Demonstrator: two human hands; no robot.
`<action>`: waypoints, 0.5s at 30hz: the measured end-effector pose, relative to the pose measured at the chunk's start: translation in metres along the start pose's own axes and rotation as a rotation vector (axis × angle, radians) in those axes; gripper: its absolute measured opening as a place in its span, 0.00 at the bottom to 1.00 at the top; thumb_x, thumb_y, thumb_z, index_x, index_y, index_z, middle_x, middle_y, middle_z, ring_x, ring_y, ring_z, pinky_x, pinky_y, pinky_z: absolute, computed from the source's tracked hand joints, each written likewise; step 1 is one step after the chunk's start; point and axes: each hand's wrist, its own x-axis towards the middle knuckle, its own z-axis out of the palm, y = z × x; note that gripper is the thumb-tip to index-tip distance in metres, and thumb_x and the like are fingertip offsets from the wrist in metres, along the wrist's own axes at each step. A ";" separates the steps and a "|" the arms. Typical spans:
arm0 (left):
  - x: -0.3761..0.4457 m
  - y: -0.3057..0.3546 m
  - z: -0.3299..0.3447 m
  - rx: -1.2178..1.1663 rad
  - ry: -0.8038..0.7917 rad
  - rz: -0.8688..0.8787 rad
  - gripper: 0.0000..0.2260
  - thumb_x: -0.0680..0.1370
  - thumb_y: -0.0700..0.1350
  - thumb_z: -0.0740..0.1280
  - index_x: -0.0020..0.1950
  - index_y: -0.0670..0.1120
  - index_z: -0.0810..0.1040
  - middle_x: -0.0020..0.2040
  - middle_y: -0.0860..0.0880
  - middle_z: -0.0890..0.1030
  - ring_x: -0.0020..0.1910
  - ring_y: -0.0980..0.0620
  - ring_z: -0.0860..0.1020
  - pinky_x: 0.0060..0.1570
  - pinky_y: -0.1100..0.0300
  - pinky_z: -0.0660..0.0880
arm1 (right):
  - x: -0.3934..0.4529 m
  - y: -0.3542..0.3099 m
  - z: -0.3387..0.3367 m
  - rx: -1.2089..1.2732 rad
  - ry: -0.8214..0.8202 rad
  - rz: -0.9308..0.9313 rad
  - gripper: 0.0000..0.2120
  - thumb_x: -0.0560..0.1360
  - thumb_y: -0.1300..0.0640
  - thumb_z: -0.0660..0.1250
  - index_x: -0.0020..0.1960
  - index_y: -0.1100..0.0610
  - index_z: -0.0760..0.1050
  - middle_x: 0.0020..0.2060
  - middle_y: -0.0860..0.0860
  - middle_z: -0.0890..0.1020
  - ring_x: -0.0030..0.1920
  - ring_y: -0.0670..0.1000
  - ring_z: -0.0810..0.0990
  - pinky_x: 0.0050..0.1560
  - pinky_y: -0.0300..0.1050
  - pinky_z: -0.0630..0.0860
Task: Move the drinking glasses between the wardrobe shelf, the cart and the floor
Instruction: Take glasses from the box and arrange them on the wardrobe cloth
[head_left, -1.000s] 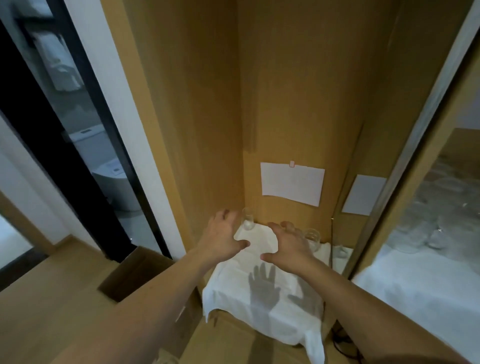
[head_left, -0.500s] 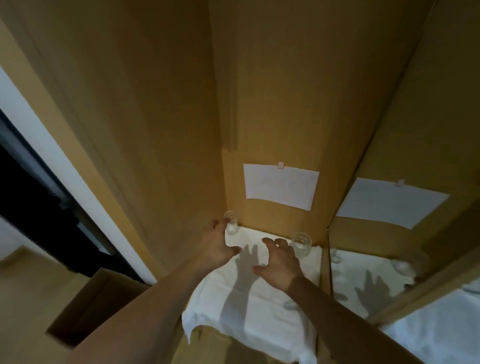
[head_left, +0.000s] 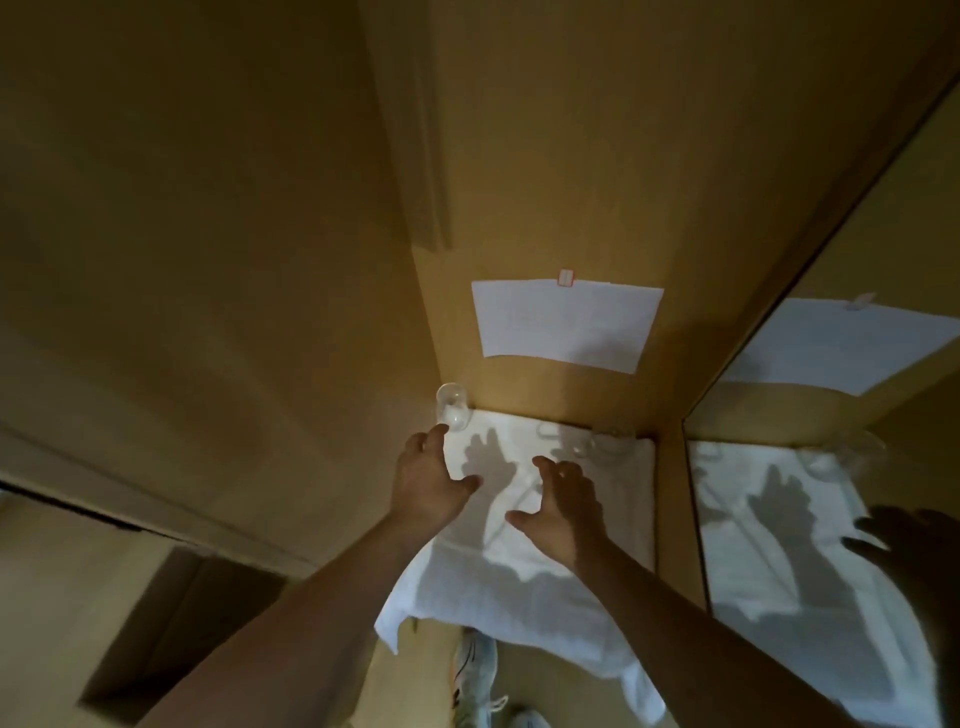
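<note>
Barely begun: left hand (head_left: 423, 480) and right hand (head_left: 563, 506) spread, empty, near frame centre; glass (head_left: 453, 414) plus perhaps two glasses (head_left: 597, 441) untouched on shelf (head_left: 519, 582) behind them.

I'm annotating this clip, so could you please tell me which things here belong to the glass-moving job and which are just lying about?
Job:
left hand
right hand
corner glass
back glasses
white shelf cloth

Lying about:
taped paper sheet
mirror
cardboard box
shoe
</note>
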 end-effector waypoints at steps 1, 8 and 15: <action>0.008 -0.002 0.001 -0.004 0.001 -0.009 0.39 0.73 0.54 0.77 0.79 0.47 0.63 0.75 0.44 0.67 0.70 0.43 0.71 0.66 0.55 0.69 | 0.007 -0.002 0.002 0.002 0.004 0.013 0.40 0.74 0.38 0.71 0.79 0.49 0.58 0.73 0.55 0.65 0.73 0.59 0.66 0.68 0.53 0.69; 0.071 -0.013 0.009 -0.058 -0.014 -0.040 0.35 0.72 0.51 0.77 0.75 0.47 0.68 0.69 0.44 0.73 0.66 0.43 0.73 0.57 0.61 0.67 | 0.064 -0.020 0.012 0.019 -0.016 0.078 0.42 0.73 0.38 0.72 0.79 0.49 0.57 0.74 0.54 0.65 0.74 0.57 0.65 0.71 0.52 0.68; 0.137 -0.026 0.033 -0.052 -0.001 -0.048 0.32 0.71 0.47 0.79 0.71 0.42 0.71 0.64 0.43 0.77 0.64 0.41 0.74 0.60 0.54 0.70 | 0.130 -0.031 0.039 0.127 0.007 0.073 0.42 0.72 0.41 0.75 0.78 0.53 0.61 0.72 0.56 0.68 0.71 0.59 0.68 0.70 0.52 0.68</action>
